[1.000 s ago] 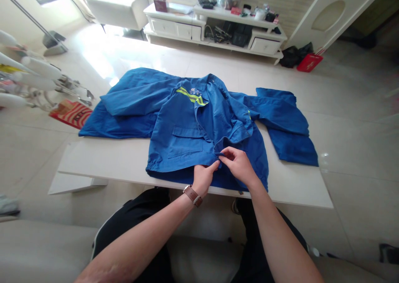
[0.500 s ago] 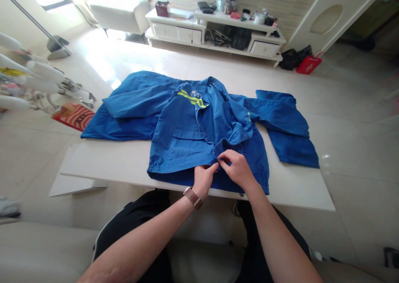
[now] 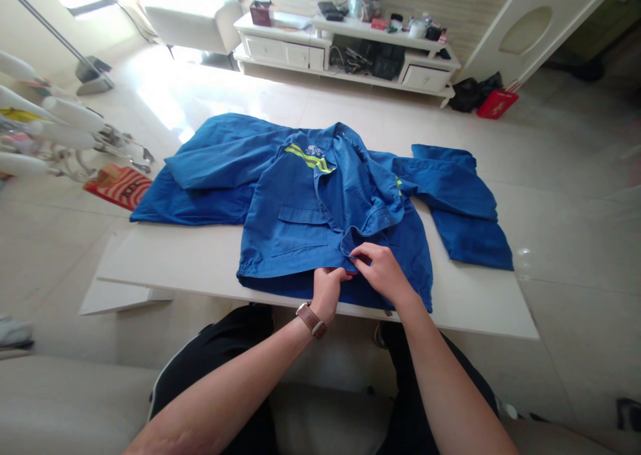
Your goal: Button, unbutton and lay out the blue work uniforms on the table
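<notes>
A blue work jacket [image 3: 300, 201] with yellow-green reflective stripes lies spread out on a low white table [image 3: 200, 261], sleeves stretched to both sides. My left hand [image 3: 328, 288], with a brown watch on the wrist, pinches the jacket's front edge near the hem. My right hand [image 3: 383, 271] pinches the facing front edge right beside it. Both hands meet at the lower front opening, fingers closed on the cloth.
A red patterned bag [image 3: 117, 184] lies on the floor at the left beside a drying rack [image 3: 50, 134]. A white TV cabinet [image 3: 345, 47] with clutter stands at the back. A red bag [image 3: 495, 104] and black bags sit at the far right.
The two hands have shifted slightly and drawn closer together at the jacket's lower front edge. The jacket stays in the same place.
</notes>
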A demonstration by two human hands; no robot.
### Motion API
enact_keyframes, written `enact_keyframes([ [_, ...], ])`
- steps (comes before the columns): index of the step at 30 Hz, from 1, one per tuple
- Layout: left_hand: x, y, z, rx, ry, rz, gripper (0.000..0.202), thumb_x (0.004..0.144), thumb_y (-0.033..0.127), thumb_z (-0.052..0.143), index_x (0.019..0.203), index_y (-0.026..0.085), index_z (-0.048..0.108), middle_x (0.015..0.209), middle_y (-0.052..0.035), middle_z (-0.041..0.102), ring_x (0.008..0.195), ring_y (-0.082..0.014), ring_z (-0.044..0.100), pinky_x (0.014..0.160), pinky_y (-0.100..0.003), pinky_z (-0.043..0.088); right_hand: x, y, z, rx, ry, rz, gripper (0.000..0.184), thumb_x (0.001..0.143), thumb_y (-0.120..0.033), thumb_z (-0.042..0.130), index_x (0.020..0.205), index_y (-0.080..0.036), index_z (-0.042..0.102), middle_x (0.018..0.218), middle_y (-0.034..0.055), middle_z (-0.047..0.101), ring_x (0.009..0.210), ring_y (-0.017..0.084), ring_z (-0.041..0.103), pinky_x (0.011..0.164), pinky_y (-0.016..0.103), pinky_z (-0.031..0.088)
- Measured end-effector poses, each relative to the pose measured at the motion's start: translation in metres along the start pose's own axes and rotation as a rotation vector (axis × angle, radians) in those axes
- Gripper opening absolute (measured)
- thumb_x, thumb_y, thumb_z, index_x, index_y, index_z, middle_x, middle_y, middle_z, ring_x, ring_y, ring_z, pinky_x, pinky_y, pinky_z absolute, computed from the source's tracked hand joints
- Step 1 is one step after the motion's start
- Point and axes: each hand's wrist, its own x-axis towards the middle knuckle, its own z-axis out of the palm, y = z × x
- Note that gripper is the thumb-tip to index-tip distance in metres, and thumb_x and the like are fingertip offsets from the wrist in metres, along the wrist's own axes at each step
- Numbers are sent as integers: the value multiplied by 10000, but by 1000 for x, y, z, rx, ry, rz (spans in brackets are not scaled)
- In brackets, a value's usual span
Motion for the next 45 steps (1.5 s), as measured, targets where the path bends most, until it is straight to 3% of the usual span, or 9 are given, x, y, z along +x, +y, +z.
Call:
enact_keyframes([
  [3, 2, -2, 1, -68, -36, -20, 195, 602, 160, 663, 761, 123, 770, 783, -65, 767, 731, -171, 686, 756, -290, 554, 0, 0, -1, 1, 24, 65, 135, 873, -109, 661, 890, -207, 753, 884, 29, 762, 811, 185, 693, 763, 284, 483],
  [7, 3, -2, 2, -27, -32, 7, 180, 670, 219, 731, 820, 130, 775, 835, -64, 772, 739, -159, 679, 759, -286, 552, 0, -1, -1, -13, 13, 91, 150, 855, -94, 657, 874, -204, 756, 849, 25, 760, 772, 179, 685, 730, 277, 474],
  [11, 3, -1, 2, 73, -30, 67, 120, 692, 230, 754, 758, 129, 752, 827, -66, 764, 737, -155, 654, 743, -275, 530, 1, -3, 0, -4, -5, 105, 151, 852, -97, 647, 865, -202, 755, 821, 18, 754, 748, 171, 680, 717, 271, 470],
  [18, 5, -3, -2, 122, -39, 57, 97, 677, 215, 700, 725, 137, 733, 767, -45, 740, 703, -149, 611, 704, -263, 500, 0, -6, 3, -67, -2, 95, 66, 841, -203, 687, 882, -203, 739, 896, 43, 762, 806, 197, 680, 740, 296, 483],
  [26, 5, 4, -3, 181, -50, 137, 122, 681, 193, 630, 716, 142, 734, 788, -43, 747, 761, -172, 628, 775, -280, 505, -3, -11, 2, -28, 9, 20, 294, 808, -209, 720, 1099, -229, 689, 1099, 50, 719, 953, 216, 663, 802, 312, 512],
  [32, 7, 2, -1, 160, -51, 145, 117, 713, 237, 696, 767, 139, 731, 787, -35, 740, 776, -171, 629, 786, -282, 513, -6, -20, 3, -250, -22, -17, 80, 929, -213, 614, 982, -239, 667, 1104, 52, 668, 970, 208, 641, 812, 310, 488],
  [38, 9, -5, -3, 161, -60, 110, 226, 751, 337, 756, 824, 124, 736, 811, -48, 743, 739, -161, 614, 727, -273, 493, -7, -20, 11, -402, -19, 13, 71, 951, -193, 592, 936, -231, 651, 1018, 62, 679, 939, 227, 621, 726, 317, 458],
  [45, 7, -6, -2, 167, -76, 96, 259, 765, 374, 773, 801, 119, 746, 779, -60, 740, 713, -164, 628, 715, -279, 501, -7, -20, 12, -432, 50, 59, 117, 963, -171, 550, 910, -238, 630, 995, 68, 684, 888, 224, 624, 654, 311, 396],
])
